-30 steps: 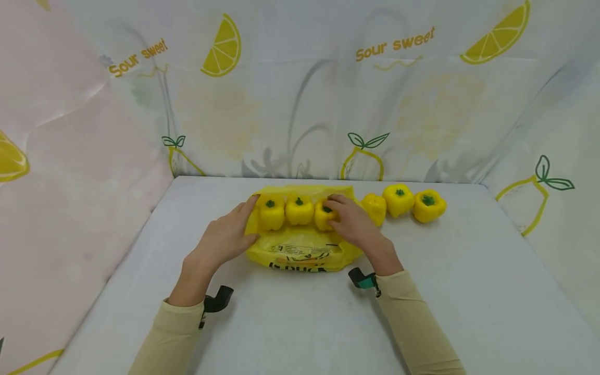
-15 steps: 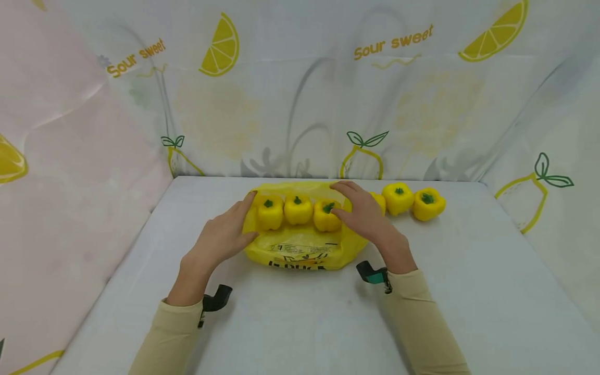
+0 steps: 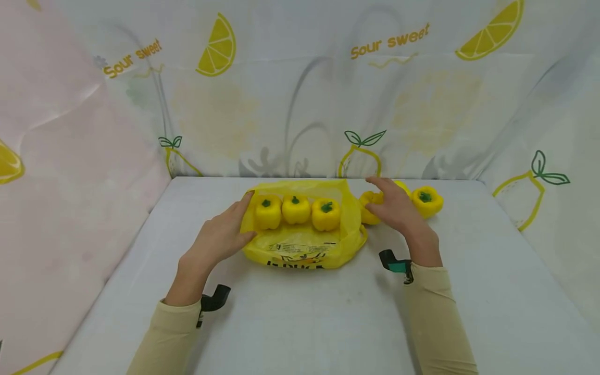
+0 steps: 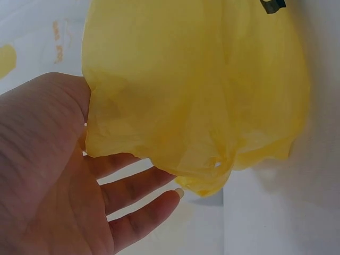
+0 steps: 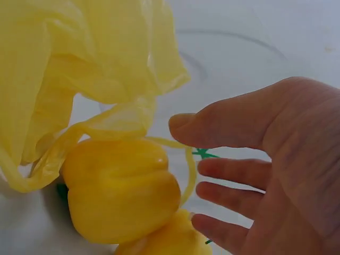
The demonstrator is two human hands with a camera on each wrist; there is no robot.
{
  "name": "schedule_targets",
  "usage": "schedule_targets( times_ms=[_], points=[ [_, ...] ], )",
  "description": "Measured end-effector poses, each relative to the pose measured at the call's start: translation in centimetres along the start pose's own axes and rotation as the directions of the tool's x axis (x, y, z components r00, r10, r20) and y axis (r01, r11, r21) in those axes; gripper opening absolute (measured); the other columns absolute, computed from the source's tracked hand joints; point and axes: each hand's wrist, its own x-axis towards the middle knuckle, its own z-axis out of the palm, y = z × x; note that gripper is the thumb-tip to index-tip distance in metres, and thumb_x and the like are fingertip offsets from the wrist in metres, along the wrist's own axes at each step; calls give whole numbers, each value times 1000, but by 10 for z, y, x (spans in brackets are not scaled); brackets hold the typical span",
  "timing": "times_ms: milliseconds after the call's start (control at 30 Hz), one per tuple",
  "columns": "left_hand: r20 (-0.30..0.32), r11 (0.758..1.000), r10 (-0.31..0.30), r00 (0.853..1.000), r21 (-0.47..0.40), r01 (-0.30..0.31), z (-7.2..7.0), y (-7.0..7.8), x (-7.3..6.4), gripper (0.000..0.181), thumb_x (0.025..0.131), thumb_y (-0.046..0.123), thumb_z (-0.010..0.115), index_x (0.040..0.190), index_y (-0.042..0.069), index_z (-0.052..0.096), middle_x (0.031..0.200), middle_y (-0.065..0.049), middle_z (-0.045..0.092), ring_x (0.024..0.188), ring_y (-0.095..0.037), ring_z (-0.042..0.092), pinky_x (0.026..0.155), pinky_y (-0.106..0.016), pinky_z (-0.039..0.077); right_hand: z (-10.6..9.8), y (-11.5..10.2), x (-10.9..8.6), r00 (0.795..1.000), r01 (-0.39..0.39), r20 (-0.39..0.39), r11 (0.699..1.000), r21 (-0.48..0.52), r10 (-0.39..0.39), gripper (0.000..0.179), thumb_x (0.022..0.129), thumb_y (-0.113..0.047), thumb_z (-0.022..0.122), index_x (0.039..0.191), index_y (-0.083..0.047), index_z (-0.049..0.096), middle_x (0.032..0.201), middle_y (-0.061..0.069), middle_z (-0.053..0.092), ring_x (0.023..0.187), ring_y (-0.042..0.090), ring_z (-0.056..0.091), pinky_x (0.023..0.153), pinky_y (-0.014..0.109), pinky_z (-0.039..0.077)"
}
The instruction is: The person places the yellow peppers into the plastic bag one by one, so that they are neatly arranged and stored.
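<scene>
**Handling and Markings**

Pepper (image 5: 122, 191): on desk (image 3: 304, 312), 3 o'clock from bag (image 3: 300, 239); probably light, firm, slick. Grasp opposite sides. Bag: likely limp; support at rim.

Left hand (image 3: 219, 234): fingers extended against bag, 9 o'clock. Right hand (image 3: 398, 205): spread, empty, near pepper.

Backdrop (image 3: 281, 94): "Sour sweet" at 11 and 1 o'clock; bag lettering (image 3: 295, 264), 6 o'clock, not fully legible.

A white table (image 3: 300, 317) bears a yellow plastic bag (image 3: 302, 245); just to its right, three yellow peppers (image 3: 427, 202) sit close together.
</scene>
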Motion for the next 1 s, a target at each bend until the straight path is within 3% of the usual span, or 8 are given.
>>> schedule_targets(
  times_ms=[133, 367, 533, 667, 767, 1000],
  points=[
    [-1, 1000, -2, 1000, -2, 2, 1, -1, -1, 90, 92, 32, 66, 161, 21, 9, 157, -16, 40, 129, -43, 54, 98, -67, 45, 7, 6, 5, 996, -27, 86, 998, -58, 32, 63, 92, -17, 61, 150, -9, 39, 158, 17, 36, 145, 40, 31, 119, 58, 26],
    [2, 1000, 1, 1000, 1, -1, 1, -2, -1, 90, 92, 32, 66, 161, 21, 9, 155, -16, 42, 128, -43, 55, 97, -67, 45, 11, 6, 5, 994, -18, 103, 985, -174, 36, 58, 90, -13, 61, 145, -3, 46, 148, 24, 45, 137, 46, 38, 116, 59, 30],
    [2, 1000, 3, 1000, -1, -3, 0, -2, -1, 89, 92, 31, 66, 161, 20, 11, 155, -16, 43, 127, -43, 56, 96, -66, 46, 11, 4, 2, 984, -31, 166, 978, -207, 66, 62, 87, -20, 65, 145, -7, 47, 141, 22, 53, 125, 39, 48, 108, 57, 39],
    [2, 1000, 5, 1000, -3, -5, 0, -2, -2, 88, 92, 31, 66, 160, 20, 11, 154, -16, 43, 126, -43, 56, 96, -66, 46, 18, 3, 3, 982, -56, 161, 972, -227, 94, 65, 82, -26, 69, 141, -8, 49, 128, 17, 59, 106, 31, 54, 97, 51, 46],
    [4, 1000, 7, 1000, -6, -7, 0, -2, -2, 88, 92, 30, 66, 160, 20, 11, 155, -16, 42, 127, -43, 55, 97, -66, 46, 22, 0, 4, 978, -92, 161, 967, -239, 133, 65, 80, -28, 70, 138, -7, 48, 122, 17, 60, 101, 30, 55, 94, 49, 48],
    [4, 1000, 19, 1000, -3, -19, 0, -1, -2, 88, 92, 31, 66, 161, 19, 12, 156, -15, 41, 129, -42, 54, 98, -65, 46, 23, -1, 2, 985, -63, 141, 961, -270, 104, 62, 77, -24, 72, 135, -10, 54, 127, 17, 59, 106, 32, 55, 99, 52, 47]
  ],
)
